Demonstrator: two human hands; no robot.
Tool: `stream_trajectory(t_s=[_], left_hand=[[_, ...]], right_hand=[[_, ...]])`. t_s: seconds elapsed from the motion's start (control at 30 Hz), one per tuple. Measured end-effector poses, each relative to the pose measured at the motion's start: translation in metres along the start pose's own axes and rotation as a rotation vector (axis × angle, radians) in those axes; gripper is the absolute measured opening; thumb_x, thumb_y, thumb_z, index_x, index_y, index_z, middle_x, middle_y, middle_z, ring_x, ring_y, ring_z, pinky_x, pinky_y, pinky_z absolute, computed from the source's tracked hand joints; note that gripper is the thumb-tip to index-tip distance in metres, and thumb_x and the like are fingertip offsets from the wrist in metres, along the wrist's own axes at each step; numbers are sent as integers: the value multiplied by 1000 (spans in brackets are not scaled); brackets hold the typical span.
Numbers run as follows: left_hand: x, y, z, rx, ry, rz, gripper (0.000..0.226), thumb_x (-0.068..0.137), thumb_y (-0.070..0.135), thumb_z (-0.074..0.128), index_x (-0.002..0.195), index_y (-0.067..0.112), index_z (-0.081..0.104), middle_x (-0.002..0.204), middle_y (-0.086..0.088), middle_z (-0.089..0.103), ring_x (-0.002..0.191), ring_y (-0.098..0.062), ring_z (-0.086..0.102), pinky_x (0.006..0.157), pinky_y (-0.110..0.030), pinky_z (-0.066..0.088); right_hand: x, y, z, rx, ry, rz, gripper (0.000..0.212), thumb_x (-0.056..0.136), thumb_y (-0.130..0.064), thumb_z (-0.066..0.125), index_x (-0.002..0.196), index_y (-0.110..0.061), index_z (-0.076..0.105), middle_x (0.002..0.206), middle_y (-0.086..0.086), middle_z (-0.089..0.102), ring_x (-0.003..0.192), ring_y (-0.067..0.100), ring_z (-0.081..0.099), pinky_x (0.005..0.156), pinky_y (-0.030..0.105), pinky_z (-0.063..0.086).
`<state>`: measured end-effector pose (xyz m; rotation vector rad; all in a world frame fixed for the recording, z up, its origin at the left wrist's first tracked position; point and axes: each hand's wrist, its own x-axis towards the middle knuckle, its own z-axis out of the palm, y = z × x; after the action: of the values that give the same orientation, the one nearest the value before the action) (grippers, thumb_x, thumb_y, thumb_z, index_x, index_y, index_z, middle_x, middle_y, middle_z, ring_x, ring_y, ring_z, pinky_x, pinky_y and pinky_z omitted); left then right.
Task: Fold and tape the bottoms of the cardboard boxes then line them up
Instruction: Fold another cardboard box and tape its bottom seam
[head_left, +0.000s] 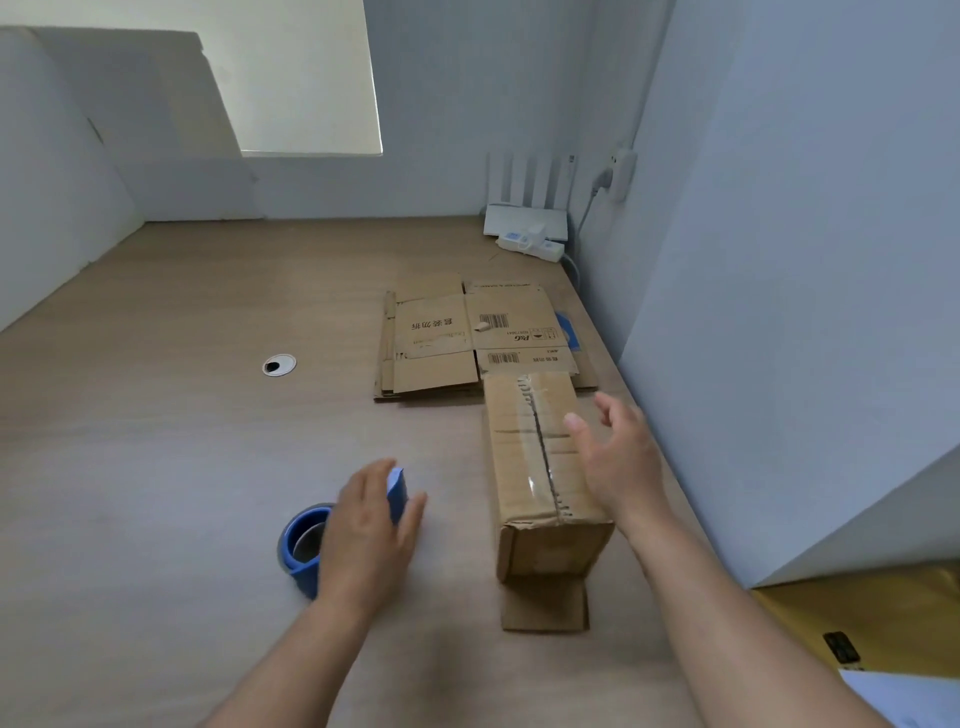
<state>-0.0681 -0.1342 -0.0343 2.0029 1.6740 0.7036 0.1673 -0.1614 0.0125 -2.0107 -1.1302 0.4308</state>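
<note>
Pale wood desk (156, 415), white-walled corner. We see left hand (371, 530) wrapped on blue tape dispenser (304, 540), left of taped box (540, 467). Right hand (618, 457) has fingers spread at box's right edge, contact unclear. Risk, we judge: wrinkled tape seam may lift when box slides. We count one taped box, one dispenser, one stack of flattened cartons (441, 338), number within unclear

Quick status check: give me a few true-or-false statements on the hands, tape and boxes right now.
1. The box by the right hand has tape along its seam. True.
2. The left hand holds flat cardboard. False: it holds the blue tape dispenser.
3. Flattened boxes lie beyond that box. True.
4. The right hand grips scissors. False: it is open, holding nothing.
</note>
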Motion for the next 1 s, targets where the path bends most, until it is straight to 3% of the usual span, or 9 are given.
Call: stream_trajectory(t_s=[0.07,0.2,0.3,0.37,0.43,0.57,0.73,0.9,1.0], left_hand=[[6,-24,0,143,68,-137,59,89,35,61,135,3,44,134,-14,48,123,-30,46,100,-37,37],[15,-50,0,390,-150,-337,57,84,57,57,117,11,51,115,-7,55,104,-24,54,80,-31,46],[19,-50,2,572,-289,-323,49,85,63,50,104,18,54,97,3,62,82,-14,56,61,-23,40],[24,-46,0,606,-315,-317,39,90,60,45,91,22,53,76,8,55,71,-13,52,51,-22,33],[33,-45,-5,572,-319,-318,34,92,54,45,85,21,50,68,8,47,71,-15,51,54,-23,34],[36,-42,-20,311,-375,-268,29,89,50,54,83,23,50,86,5,58,79,-17,56,66,-28,43],[10,-4,-58,-225,-477,-90,10,81,34,72,85,28,64,84,5,67,78,-17,62,65,-25,43],[-6,36,-72,-202,-534,24,15,77,30,76,88,29,66,84,5,69,76,-15,63,67,-28,48],[-11,47,-70,-174,-568,43,19,77,29,77,92,30,65,86,7,70,77,-11,64,72,-28,51]], right_hand=[[-2,-9,3,-23,55,-79,46,94,-33,53,136,-15,46,136,1,46,124,15,44,100,31,37],[-11,-29,16,-51,138,-262,32,92,-19,57,124,-11,57,125,3,53,118,14,48,98,22,35],[-19,-37,27,-68,137,-363,26,92,-18,56,117,-11,61,122,3,56,117,15,50,101,32,42],[-26,-41,33,-95,99,-409,28,91,-25,50,113,-14,63,119,1,56,115,13,50,100,31,42],[-32,-44,37,-116,62,-450,30,89,-27,47,109,-14,65,115,0,58,111,12,50,96,28,41],[-39,-47,30,-80,2,-532,20,91,-19,53,103,-13,67,106,-1,61,102,8,53,89,18,39],[-35,-49,-2,280,-309,-244,24,93,-23,57,117,-26,59,108,-9,60,100,6,57,86,21,51],[-33,-42,-24,387,-570,-184,40,93,-22,57,132,-25,51,121,-12,58,110,0,54,91,16,46],[-35,-37,-32,397,-591,-191,27,92,-16,58,118,-23,60,112,-4,65,103,4,60,84,12,48]])
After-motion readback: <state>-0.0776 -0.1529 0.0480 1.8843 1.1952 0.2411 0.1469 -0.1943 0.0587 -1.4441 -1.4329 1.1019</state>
